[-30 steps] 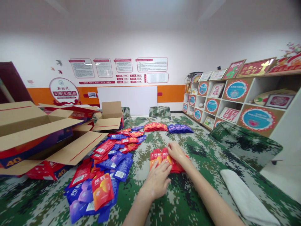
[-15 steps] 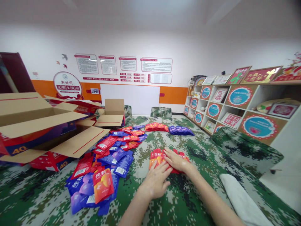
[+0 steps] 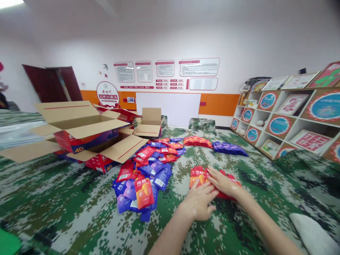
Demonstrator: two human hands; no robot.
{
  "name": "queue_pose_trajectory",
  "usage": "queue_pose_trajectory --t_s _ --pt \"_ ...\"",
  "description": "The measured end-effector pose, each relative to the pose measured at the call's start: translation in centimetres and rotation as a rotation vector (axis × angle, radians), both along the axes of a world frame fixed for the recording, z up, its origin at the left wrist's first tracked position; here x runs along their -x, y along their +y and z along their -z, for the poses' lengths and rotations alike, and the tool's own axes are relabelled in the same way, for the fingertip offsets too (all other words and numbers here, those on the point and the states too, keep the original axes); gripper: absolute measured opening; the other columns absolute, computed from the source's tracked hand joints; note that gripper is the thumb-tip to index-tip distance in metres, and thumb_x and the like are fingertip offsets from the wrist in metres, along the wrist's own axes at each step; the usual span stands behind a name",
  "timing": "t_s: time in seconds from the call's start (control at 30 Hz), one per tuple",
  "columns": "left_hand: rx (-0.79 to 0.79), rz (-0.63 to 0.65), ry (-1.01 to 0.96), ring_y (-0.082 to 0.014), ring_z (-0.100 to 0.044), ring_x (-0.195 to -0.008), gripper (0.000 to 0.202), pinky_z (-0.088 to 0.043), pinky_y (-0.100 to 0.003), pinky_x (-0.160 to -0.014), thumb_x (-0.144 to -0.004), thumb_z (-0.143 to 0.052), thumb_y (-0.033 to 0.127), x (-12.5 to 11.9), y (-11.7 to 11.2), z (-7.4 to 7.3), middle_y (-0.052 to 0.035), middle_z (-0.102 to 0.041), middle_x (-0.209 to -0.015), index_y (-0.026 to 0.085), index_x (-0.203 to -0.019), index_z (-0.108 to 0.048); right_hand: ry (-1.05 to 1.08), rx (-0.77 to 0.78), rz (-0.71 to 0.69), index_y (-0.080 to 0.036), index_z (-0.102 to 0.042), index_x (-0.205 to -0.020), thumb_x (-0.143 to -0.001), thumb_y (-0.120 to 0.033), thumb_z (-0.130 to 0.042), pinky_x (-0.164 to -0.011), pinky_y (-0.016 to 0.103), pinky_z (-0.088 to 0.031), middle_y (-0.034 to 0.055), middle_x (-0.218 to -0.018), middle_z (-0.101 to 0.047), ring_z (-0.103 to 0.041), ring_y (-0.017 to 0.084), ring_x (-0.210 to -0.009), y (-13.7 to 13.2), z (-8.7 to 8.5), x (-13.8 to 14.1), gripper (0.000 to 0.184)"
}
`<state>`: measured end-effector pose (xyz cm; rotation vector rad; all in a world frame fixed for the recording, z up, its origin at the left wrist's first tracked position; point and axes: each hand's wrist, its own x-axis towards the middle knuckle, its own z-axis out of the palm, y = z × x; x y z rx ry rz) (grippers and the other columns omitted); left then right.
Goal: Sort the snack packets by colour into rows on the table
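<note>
A row of overlapping red pouches with orange fruit prints [image 3: 197,172] lies on the camouflage-patterned tablecloth [image 3: 183,226]. My left hand [image 3: 199,200] rests palm down on the near left part of this row, its fingers stretched out. Just beyond it, my right hand [image 3: 222,182] lies flat across the middle of the row, fingers extended. The fingers of both hands meet or overlap slightly, and they cover part of the pouches. To the left spreads a loose heap of red and blue-purple pouches, with one red pouch [image 3: 144,193] on top at the near end.
Farther back lie a neat red pouch row [image 3: 198,141] and a purple pouch row [image 3: 230,148]. Open cardboard boxes [image 3: 87,124] stand at left, flaps spread outward. A white cloth [image 3: 313,233] is at the near right. Shelves [image 3: 281,122] line the right wall.
The view has swung left, so everything appears farther right, and a door and more tabletop show at left. Both hands stay flat on the red pouches, with little change in their pose.
</note>
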<state>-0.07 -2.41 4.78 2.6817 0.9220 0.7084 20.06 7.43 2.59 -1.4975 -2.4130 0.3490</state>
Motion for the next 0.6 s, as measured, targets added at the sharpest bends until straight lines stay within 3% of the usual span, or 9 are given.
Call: queue_pose_trajectory --t_s 0.13,0.23,0.33,0.47,0.53,0.6 --pt "-0.043 0.002 -0.054 -0.0239 -0.024 -0.13 0.056 -0.008 -0.052 -0.108 -0.082 -0.048 0.036 0.2 -0.4 -0.8 -0.0033 -0.033 -0.14 0.028 -0.134 -0.029 0.026 -0.202 -0.052 -0.012 -0.037 -0.133 -0.082 -0.038 -0.039 -0.106 0.041 -0.025 0.0128 -0.139 -0.033 -0.03 0.024 -0.128 -0.2 -3.6 4.4 0.057" --pt "-0.039 -0.037 -0.11 -0.0262 -0.025 -0.13 0.053 -0.011 -0.05 -0.108 -0.084 -0.042 0.036 0.2 -0.1 -0.6 -0.006 -0.034 -0.14 0.024 -0.134 -0.029 0.074 -0.292 -0.187 -0.014 -0.036 -0.133 -0.08 -0.027 -0.041 -0.104 0.04 -0.029 0.0107 -0.136 -0.039 -0.037 0.022 -0.124 -0.6 -6.8 11.6 0.055" --pt "-0.014 -0.043 -0.112 -0.0295 -0.019 -0.132 0.061 -0.011 -0.048 -0.109 -0.083 -0.042 0.038 0.5 1.0 0.4 -0.0084 -0.027 -0.143 0.021 -0.138 -0.022 0.054 -0.307 -0.317 -0.011 -0.044 -0.126 -0.079 -0.022 -0.043 -0.1 0.036 -0.032 0.0133 -0.128 -0.048 -0.043 0.023 -0.118 -0.5 -9.0 20.3 0.048" --pt "0.046 -0.062 -0.07 -0.0274 -0.013 -0.134 0.061 -0.01 -0.047 -0.11 -0.081 -0.045 0.039 1.2 2.5 1.5 -0.0087 -0.027 -0.143 0.021 -0.137 -0.026 -0.003 -0.241 -0.23 -0.008 -0.055 -0.108 -0.08 -0.026 -0.044 -0.09 0.037 -0.038 0.018 -0.108 -0.059 -0.052 0.026 -0.104 0.6 -9.6 30.1 0.035" --pt "0.036 -0.117 -0.105 -0.0255 -0.013 -0.134 0.061 -0.01 -0.047 -0.111 -0.08 -0.047 0.038 1.5 2.5 1.5 -0.0075 -0.03 -0.141 0.022 -0.135 -0.029 0.002 -0.209 -0.153 -0.006 -0.054 -0.108 -0.08 -0.036 -0.045 -0.088 0.041 -0.038 0.0214 -0.109 -0.057 -0.05 0.03 -0.105 1.3 -9.4 33.3 0.042" --pt "0.017 -0.183 -0.152 -0.0247 -0.013 -0.134 0.061 -0.011 -0.047 -0.112 -0.079 -0.048 0.038 1.6 1.9 1.1 -0.0058 -0.028 -0.142 0.023 -0.136 -0.028 0.034 -0.212 -0.114 -0.005 -0.046 -0.119 -0.077 -0.046 -0.049 -0.089 0.047 -0.036 0.0243 -0.122 -0.047 -0.04 0.035 -0.115 1.8 -9.0 35.4 0.059"
